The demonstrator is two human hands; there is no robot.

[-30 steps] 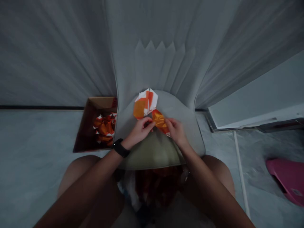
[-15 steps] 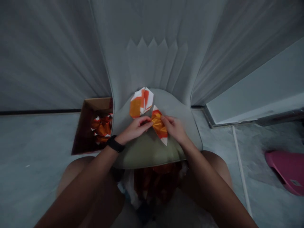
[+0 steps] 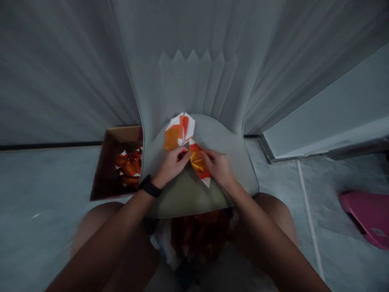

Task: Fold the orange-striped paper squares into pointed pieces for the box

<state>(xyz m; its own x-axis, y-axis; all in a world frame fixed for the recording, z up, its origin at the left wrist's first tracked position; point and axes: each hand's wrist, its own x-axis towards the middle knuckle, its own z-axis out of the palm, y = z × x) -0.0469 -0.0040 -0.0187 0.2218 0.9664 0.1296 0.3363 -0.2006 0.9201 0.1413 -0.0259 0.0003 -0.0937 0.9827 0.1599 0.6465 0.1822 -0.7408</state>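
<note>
A folded orange and white paper piece [image 3: 199, 164] lies on the grey rounded seat [image 3: 197, 194] in front of me. My left hand [image 3: 172, 164], with a black watch on its wrist, pinches the paper's upper left edge. Against its right side my right hand [image 3: 217, 166] presses with closed fingers. Just behind them lies a small stack of orange and white folded papers [image 3: 178, 132], untouched.
A cardboard box [image 3: 106, 174] holding several orange folded papers stands on the floor at the left of the seat. More orange paper lies in my lap [image 3: 197, 235]. A pink object [image 3: 366, 217] lies on the floor at the right. Grey curtains hang behind.
The paper piece has turned from lying slanted to nearly upright between my hands. Both hands have shifted slightly up and left on the seat.
</note>
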